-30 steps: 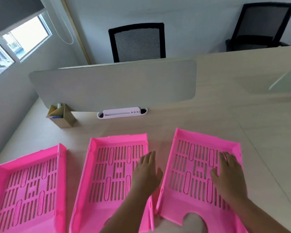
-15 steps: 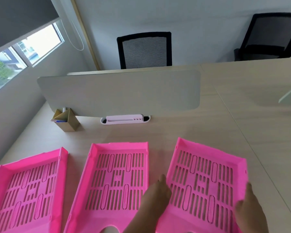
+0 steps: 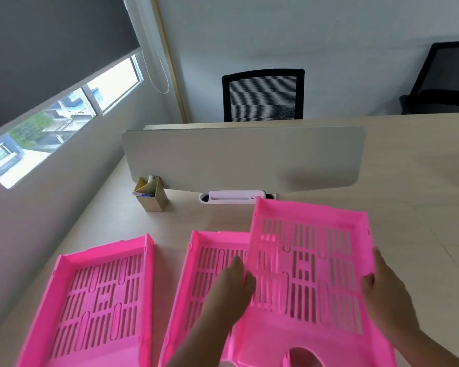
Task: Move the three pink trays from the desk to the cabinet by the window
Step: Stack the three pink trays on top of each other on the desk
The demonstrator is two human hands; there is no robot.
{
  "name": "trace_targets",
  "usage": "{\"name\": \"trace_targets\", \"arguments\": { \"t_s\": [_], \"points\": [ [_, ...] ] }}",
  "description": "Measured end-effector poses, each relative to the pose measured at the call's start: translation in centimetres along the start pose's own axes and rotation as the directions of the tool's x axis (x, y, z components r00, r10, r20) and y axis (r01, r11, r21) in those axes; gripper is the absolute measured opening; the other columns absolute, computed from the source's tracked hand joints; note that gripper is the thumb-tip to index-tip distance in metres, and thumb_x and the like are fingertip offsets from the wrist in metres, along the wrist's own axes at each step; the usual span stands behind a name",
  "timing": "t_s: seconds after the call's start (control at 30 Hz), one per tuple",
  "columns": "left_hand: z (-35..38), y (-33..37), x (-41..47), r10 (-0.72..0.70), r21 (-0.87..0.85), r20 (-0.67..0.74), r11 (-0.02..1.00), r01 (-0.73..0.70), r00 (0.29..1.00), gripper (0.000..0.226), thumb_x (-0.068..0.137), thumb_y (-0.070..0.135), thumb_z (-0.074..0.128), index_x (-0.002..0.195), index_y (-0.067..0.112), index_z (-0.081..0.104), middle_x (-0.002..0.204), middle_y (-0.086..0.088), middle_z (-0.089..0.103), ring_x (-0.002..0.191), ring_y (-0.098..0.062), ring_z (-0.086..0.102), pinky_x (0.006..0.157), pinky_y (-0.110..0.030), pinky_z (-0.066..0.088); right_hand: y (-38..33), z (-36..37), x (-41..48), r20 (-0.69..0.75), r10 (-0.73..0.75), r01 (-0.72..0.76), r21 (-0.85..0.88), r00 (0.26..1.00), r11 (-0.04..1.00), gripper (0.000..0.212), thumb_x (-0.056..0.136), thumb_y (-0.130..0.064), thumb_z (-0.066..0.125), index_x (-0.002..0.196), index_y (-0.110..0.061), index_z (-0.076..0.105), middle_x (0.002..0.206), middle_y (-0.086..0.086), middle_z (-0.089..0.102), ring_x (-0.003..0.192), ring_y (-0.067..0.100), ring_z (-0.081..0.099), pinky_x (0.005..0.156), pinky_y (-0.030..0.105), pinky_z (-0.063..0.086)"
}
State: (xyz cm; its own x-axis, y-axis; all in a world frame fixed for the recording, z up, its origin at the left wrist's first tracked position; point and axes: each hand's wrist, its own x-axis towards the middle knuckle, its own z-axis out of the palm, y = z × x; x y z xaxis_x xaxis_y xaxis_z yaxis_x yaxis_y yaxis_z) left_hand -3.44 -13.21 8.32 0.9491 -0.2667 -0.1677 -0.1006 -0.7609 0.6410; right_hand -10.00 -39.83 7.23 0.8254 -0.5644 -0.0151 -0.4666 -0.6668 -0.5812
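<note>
The right-hand pink tray [image 3: 310, 263] is held between both hands, its far end tilted up off the desk [image 3: 398, 197] and its left edge overlapping the middle pink tray [image 3: 210, 282]. The left hand [image 3: 232, 287] is clamped on the held tray's left wall, fingers curled onto the slotted floor, and this hand lies over the middle tray. The right hand [image 3: 384, 290] grips the opposite wall, thumb hooked over the rim and onto the inside. Between the two hands runs the slotted base, and just below them sits the rounded cut-out in the tray's near edge. Left of the left hand the middle tray lies flat on the desk; further left, apart from it, lies the left pink tray [image 3: 101, 300], also flat. Beyond the hands, past the held tray's raised far edge, a white cable tray [image 3: 231, 198] sits at the foot of the grey divider screen [image 3: 236, 160]. Left of that stands a tan pen holder [image 3: 150, 193]. Behind the screen is a black mesh chair [image 3: 263, 95], a second black chair [image 3: 445, 80] off to the right, and a window [image 3: 64, 115] far left.
</note>
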Motion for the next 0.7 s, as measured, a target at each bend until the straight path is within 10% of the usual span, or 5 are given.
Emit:
{"name": "trace_targets", "arguments": {
  "t_s": [0.43, 0.7],
  "points": [
    [-7.4, -13.7, -3.7, -0.200, 0.034, -0.047, 0.979, 0.201, 0.979, 0.014, 0.102, 0.015, 0.041, 0.090, 0.010, 0.041, 0.066, 0.005, 0.047, 0.049, -0.003, 0.042, 0.038, -0.014, 0.039, -10.0, 11.5, -5.3, 0.208, -0.005, -0.015, 0.094, 0.978, 0.995, 0.060, 0.100, -0.008, 0.036, 0.155, -0.018, 0.012, 0.070, 0.005, 0.058, 0.040, 0.011, 0.038, 0.035, 0.023, 0.035],
    [-6.9, -14.0, -2.9, -0.197, -0.027, 0.056, 0.980, 0.199, 0.979, 0.012, 0.103, 0.018, 0.039, 0.094, 0.010, 0.041, 0.072, 0.005, 0.049, 0.053, -0.002, 0.046, 0.039, -0.011, 0.040, -9.5, 11.6, -4.2, 0.237, 0.041, -0.042, -0.001, 0.971, 0.999, 0.061, 0.101, -0.010, 0.034, 0.156, -0.019, 0.010, 0.114, 0.020, 0.065, 0.042, 0.007, 0.043, 0.037, 0.021, 0.036]
  ]
}}
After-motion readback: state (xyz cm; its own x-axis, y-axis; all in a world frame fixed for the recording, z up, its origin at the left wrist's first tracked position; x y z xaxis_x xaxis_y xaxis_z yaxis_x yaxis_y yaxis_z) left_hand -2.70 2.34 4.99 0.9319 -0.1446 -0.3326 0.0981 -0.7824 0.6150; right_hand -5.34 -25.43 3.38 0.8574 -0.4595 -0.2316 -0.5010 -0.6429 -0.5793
